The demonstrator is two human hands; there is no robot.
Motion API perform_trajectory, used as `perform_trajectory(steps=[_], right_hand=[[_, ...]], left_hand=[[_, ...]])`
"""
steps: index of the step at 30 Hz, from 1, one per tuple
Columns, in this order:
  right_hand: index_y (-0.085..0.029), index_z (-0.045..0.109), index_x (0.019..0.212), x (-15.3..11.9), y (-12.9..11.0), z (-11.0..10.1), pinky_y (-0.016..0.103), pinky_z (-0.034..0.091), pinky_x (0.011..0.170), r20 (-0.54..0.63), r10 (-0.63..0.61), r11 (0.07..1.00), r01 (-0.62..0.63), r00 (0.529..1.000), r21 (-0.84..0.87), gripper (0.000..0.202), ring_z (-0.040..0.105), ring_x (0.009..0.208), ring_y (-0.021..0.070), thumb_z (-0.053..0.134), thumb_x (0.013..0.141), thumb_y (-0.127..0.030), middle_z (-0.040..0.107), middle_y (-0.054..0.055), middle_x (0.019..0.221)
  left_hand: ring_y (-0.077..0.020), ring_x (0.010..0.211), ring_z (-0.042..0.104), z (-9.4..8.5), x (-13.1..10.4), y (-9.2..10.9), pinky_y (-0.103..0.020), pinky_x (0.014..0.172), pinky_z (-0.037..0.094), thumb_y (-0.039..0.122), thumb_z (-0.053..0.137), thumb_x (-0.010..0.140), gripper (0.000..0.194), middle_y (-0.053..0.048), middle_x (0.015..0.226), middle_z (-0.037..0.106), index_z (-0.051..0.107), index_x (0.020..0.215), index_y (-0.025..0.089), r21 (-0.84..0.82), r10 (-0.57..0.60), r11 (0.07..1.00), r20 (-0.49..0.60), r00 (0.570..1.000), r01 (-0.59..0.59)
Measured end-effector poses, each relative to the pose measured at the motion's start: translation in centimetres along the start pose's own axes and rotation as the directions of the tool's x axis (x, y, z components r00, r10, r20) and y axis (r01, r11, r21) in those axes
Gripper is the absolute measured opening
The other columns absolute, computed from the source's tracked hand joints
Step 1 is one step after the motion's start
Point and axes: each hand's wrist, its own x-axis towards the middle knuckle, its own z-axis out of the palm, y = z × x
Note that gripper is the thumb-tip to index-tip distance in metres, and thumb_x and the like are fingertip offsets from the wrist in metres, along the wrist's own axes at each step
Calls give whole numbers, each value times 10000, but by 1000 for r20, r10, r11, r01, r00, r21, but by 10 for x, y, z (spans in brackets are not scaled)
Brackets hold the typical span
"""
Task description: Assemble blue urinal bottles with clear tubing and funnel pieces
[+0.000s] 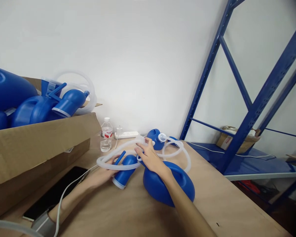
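Note:
On the brown table lies a large blue bottle point(162, 187) with a moulded handle, its neck toward the upper left. My right hand point(148, 154) is closed around the neck area, where clear tubing meets it. A smaller blue spouted piece point(125, 172) with a white rim and a thin handle is beside my left hand point(108, 171), whose fingers pass behind the coiled clear tube point(113, 167); what they grip is partly hidden. Behind my right hand, another blue bottle point(156, 140) with a white cap has its own clear tube point(187, 158) curling to the right.
An open cardboard box point(46, 141) of blue bottles and tubing stands at the left. A dark tablet point(56, 191), a water bottle point(106, 135) and a power strip point(127, 134) rest on the table point(227, 210). Blue shelving point(254, 115) rises at the right.

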Motion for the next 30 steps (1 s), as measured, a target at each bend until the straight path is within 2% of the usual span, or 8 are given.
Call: perform_trajectory(steps=[3,5,8,12,16,19,23,30], right_hand=[[-162,678,1288,1,5,6,532,285,1201,-126,36,995,-48,991,-91,520,320,1405,325,424,1024,-531,373,172,1433],[-187,708,1228,2,7,8,562,315,1168,-180,48,989,-72,983,-132,441,359,1325,329,438,1022,-468,427,158,1337],[-216,717,1207,3,9,8,557,345,1137,-234,86,979,-126,968,-159,394,409,1226,318,455,1009,-433,449,127,1192],[-211,626,1375,4,12,5,499,385,1110,-187,206,968,-228,961,-108,515,514,1139,301,472,984,-509,452,115,1143],[-221,549,1467,6,16,3,454,416,1082,-100,228,973,-231,969,-17,593,588,1128,282,500,961,-525,527,105,1156],[-183,551,1462,9,21,3,419,438,1057,-75,229,973,-225,971,50,606,614,1137,269,549,943,-495,607,120,1204],[-178,670,1304,8,20,3,407,455,1027,-78,177,981,-170,981,92,466,629,1166,267,586,937,-452,681,126,1268],[-227,795,944,-1,18,2,360,467,965,-48,-39,999,40,998,13,167,650,1020,221,764,831,-347,707,46,1046]], left_hand=[[-273,1267,639,-5,-4,4,-377,931,600,562,591,916,706,-90,1466,604,397,1554,328,-265,-193,927,270,943,266],[-261,1220,662,-7,-5,2,-357,913,598,554,644,885,731,-82,1370,670,413,1541,330,-327,-243,882,304,921,340],[-294,1126,692,-8,0,-5,-388,891,590,569,709,825,664,-91,1222,736,591,1406,270,-311,-227,899,273,935,309],[-341,1083,688,-13,9,-8,-450,956,548,573,726,792,513,-107,1132,767,759,1135,193,-278,-131,944,178,975,178],[-349,1156,656,-17,11,-1,-469,1018,513,494,706,830,430,-90,1241,739,769,1153,218,-174,-43,984,-44,998,35],[-329,1138,665,-17,9,4,-456,997,528,463,676,860,405,-80,1259,733,762,1184,236,-125,49,990,-127,991,-65],[-316,1059,691,-16,8,6,-435,935,548,487,658,861,398,-96,1172,764,776,1122,210,-68,81,993,-218,973,-98],[-314,1005,701,-12,8,8,-427,894,546,564,637,853,470,-126,1133,759,739,1096,175,-85,57,992,-328,943,-90]])
